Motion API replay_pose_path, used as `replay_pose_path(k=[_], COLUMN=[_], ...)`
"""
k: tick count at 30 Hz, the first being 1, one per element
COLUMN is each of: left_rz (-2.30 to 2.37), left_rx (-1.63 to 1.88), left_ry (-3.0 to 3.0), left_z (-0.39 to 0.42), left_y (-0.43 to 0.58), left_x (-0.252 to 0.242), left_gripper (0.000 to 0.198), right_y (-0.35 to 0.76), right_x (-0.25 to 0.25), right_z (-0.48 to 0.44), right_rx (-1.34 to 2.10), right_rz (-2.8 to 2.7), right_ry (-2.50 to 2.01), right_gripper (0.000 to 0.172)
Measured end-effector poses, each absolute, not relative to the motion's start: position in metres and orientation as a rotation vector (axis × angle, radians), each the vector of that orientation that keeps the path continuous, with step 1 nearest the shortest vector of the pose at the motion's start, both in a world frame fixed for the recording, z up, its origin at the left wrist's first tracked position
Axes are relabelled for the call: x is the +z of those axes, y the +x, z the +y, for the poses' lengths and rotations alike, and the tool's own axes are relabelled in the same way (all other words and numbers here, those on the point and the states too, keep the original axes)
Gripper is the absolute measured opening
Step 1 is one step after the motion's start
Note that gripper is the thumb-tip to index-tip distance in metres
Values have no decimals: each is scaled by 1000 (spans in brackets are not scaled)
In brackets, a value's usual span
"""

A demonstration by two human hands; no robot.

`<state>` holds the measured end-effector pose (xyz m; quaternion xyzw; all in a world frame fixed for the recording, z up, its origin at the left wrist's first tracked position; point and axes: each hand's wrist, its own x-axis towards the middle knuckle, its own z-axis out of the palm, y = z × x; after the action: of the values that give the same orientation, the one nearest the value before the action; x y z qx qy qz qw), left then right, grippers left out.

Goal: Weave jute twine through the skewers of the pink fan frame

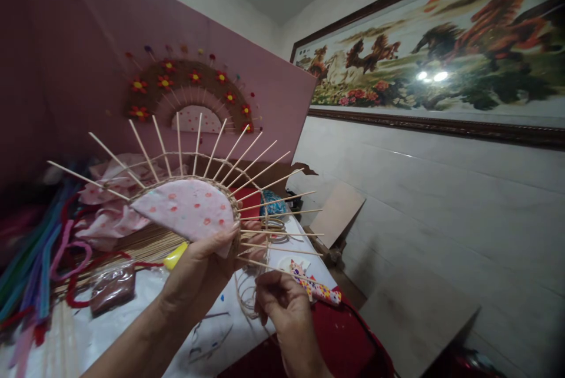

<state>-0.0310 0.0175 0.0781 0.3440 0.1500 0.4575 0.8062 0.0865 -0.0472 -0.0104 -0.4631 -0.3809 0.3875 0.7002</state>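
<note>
My left hand [207, 269] grips a half-round fan piece [188, 207] by its lower right edge, thumb in front and fingers behind. Pink dotted cloth covers its face, and a twine braid runs along the curved rim. Thin wooden sticks [200, 145] spread outward from that rim like rays. A loose line of twine [253, 178] passes across the sticks some way out. Below the lowest stick, my right hand [282, 298] is closed in a pinch on the twine, its fingertips partly hidden. More twine [247, 298] hangs in loops beside it.
A finished-looking flowered half-round [194, 76] is on the pink board [269, 95] behind. Pipe cleaners [44, 272], pink cloth [115, 225], a bagged brown lump [112, 289] and a yellow piece [175, 255] lie left. A flower-patterned item [320, 289] lies right, near a red chair [344, 337].
</note>
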Motion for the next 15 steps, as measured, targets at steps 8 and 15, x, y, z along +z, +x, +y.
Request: replay_pose_path(k=[8, 15], left_rz=[259, 261], left_rx=[930, 937], left_ry=[767, 748], left_z=[20, 16], left_y=[-31, -32], left_x=[78, 80], left_gripper=[20, 17], right_y=[102, 107], right_x=[-18, -13], right_z=[-43, -46], right_rx=[745, 665], right_rz=[-915, -773], right_ry=[-1019, -1023], right_gripper=[18, 21])
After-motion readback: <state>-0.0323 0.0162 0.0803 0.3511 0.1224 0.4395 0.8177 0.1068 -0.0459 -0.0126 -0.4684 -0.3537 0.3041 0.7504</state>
